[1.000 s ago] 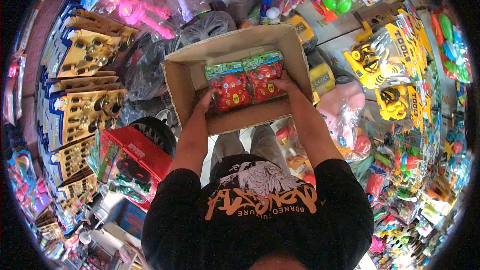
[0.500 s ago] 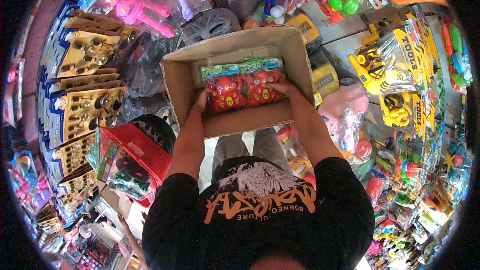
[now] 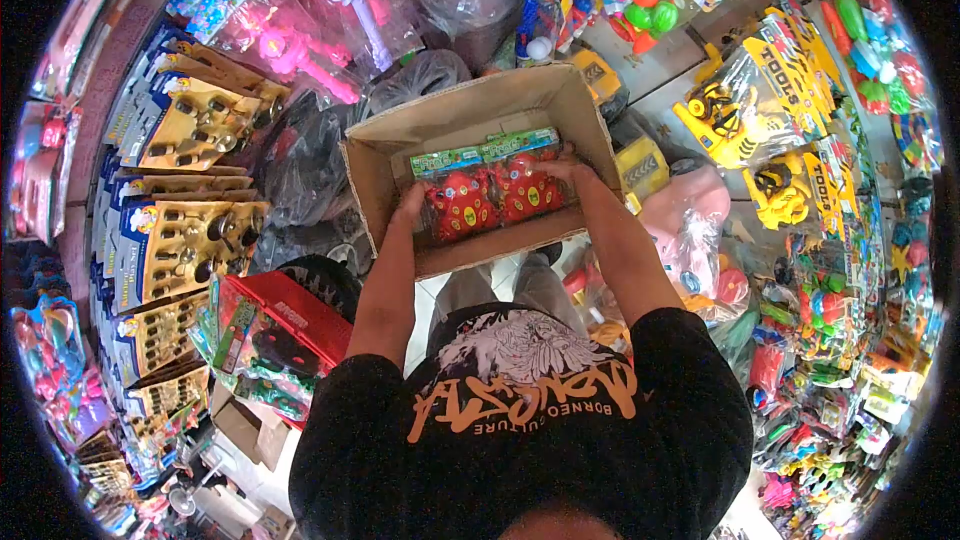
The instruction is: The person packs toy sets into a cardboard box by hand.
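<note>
Two clear bags of red toys with small round stickers and green header cards lie side by side in an open cardboard box point(image 3: 480, 248). My left hand point(image 3: 408, 208) grips the outer left side of the left bag point(image 3: 462, 202), its fingertips partly hidden by the plastic. Against the right bag point(image 3: 528, 180), my right hand point(image 3: 566, 172) is pressed at its upper right side with bent fingers. Between them the two hands squeeze the pair of bags together, inside the box walls.
Carded toy kitchen sets point(image 3: 200, 240) hang at the left, beside a red toy case point(image 3: 300, 315). Yellow toy tool packs point(image 3: 750, 105) and a pink wrapped item point(image 3: 685, 210) stand at the right. Pink and purple wrapped toys point(image 3: 350, 0) lie beyond the box.
The view has shifted slightly. Both hands stay on the bags, which now sit a little lower and tilted in the box; the right fingers have moved toward the bag's outer edge.
</note>
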The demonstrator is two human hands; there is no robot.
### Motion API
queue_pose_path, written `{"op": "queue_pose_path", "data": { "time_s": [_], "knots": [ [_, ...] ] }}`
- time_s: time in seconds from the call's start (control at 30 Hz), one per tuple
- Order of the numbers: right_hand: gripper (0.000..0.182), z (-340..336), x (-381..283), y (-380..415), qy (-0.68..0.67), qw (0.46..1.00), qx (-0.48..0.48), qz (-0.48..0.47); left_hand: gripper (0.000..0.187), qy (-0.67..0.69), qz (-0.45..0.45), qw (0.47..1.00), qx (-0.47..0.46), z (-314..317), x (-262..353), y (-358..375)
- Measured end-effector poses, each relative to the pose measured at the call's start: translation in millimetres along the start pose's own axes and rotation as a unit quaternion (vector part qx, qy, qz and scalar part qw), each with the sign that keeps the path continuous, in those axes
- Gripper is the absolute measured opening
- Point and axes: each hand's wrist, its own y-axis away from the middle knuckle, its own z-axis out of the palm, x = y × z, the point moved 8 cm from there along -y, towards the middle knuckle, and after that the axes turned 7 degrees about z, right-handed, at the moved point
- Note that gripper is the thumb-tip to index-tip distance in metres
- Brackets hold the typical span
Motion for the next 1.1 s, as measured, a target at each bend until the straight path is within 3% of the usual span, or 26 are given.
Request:
{"op": "queue_pose_path", "data": {
  "time_s": [0.03, 0.1, 0.13, 0.2, 0.23, 0.3, 0.33, 0.4, 0.43, 0.5, 0.53, 0.6, 0.63, 0.73, 0.83, 0.87, 0.93, 0.97, 1.0, 1.03, 1.1],
  "knots": [
    [0.127, -3.3, -3.4, -6.2, -0.001, 1.0, 0.008, -0.005, 0.039, 0.0, 0.009, 1.0, -0.003, 2.4, 9.6, -1.1],
    [0.116, -13.1, -16.1, -19.4, -0.034, 0.999, 0.013, -0.019, 0.044, 0.02, 0.047, 0.993, 0.107, -12.4, 30.9, -1.9],
    [0.116, -16.7, -25.6, -7.8, -0.035, 0.999, 0.02, -0.022, 0.044, 0.021, 0.054, 0.993, 0.104, -4.7, 48.0, 9.5],
    [0.09, -34.0, -62.2, 46.4, -0.147, 0.977, 0.093, -0.127, 0.047, -0.071, 0.181, 0.956, 0.218, 1.7, 118.3, 74.4],
    [0.09, -36.4, -69.4, 72.3, -0.146, 0.976, 0.098, -0.126, 0.047, -0.069, 0.183, 0.957, 0.214, 9.8, 132.3, 95.2],
    [0.061, -30.6, -89.5, 130.9, -0.228, 0.947, 0.026, -0.227, 0.037, 0.045, 0.301, 0.951, 0.043, 47.6, 167.3, 132.6],
    [0.061, -25.9, -85.9, 153.5, -0.228, 0.947, 0.031, -0.223, 0.037, 0.047, 0.3, 0.952, 0.037, 55.2, 174.7, 148.4],
    [0.041, -32.2, -75.2, 212.9, -0.427, 0.821, 0.079, -0.37, 0.026, 0.034, 0.249, 0.952, -0.174, 100.4, 174.0, 179.7],
    [0.041, -22.1, -54.0, 227.0, -0.428, 0.825, 0.084, -0.36, 0.026, 0.035, 0.24, 0.953, -0.181, 107.4, 170.3, 194.4],
    [0.03, -13.3, -4.5, 245.1, -0.463, 0.813, 0.132, -0.326, 0.026, -0.067, 0.187, 0.905, -0.377, 146.9, 158.5, 229.5],
    [0.029, -2.2, 15.1, 250.1, -0.459, 0.821, 0.134, -0.313, 0.026, -0.07, 0.192, 0.9, -0.384, 153.9, 164.0, 239.0],
    [0.03, 30.5, 55.9, 258.9, -0.444, 0.852, 0.13, -0.246, 0.026, -0.147, 0.093, 0.858, -0.483, 174.2, 140.1, 269.1],
    [0.032, 48.8, 74.7, 259.8, -0.433, 0.872, 0.123, -0.193, 0.026, -0.148, 0.095, 0.854, -0.489, 181.5, 134.1, 272.2],
    [0.047, 127.6, 139.6, 239.9, -0.173, 0.98, 0.02, -0.094, 0.04, -0.202, 0.093, 0.816, -0.534, 202.9, 84.3, 271.9],
    [0.056, 233.9, 247.5, 211.6, 0.031, 0.987, -0.144, 0.064, 0.046, -0.246, 0.078, 0.808, -0.529, 206.7, 41.7, 262.4],
    [0.056, 235.1, 256.4, 214.6, 0.03, 0.988, -0.138, 0.057, 0.053, -0.275, 0.062, 0.814, -0.507, 205.0, 10.3, 243.9],
    [0.059, 234.6, 264.2, 225.1, -0.004, 0.988, -0.151, 0.029, 0.057, -0.33, 0.173, 0.799, -0.471, 204.7, -83.7, 179.7],
    [0.06, 233.5, 264.3, 227.0, -0.024, 0.987, -0.157, 0.012, 0.061, -0.469, 0.211, 0.752, -0.412, 195.9, -153.8, 132.6],
    [0.062, 233.4, 264.6, 231.0, -0.044, 0.986, -0.164, -0.002, 0.061, -0.486, 0.126, 0.743, -0.443, 177.8, -154.9, 154.8],
    [0.063, 235.8, 269.2, 237.9, -0.063, 0.983, -0.173, -0.014, 0.059, -0.43, 0.003, 0.792, -0.433, 160.4, -160.8, 182.4],
    [0.066, 240.9, 277.2, 254.4, -0.1, 0.975, -0.195, -0.032, 0.042, -0.309, 0.341, 0.727, -0.509, 151.9, -225.5, 164.5]
  ]
}}
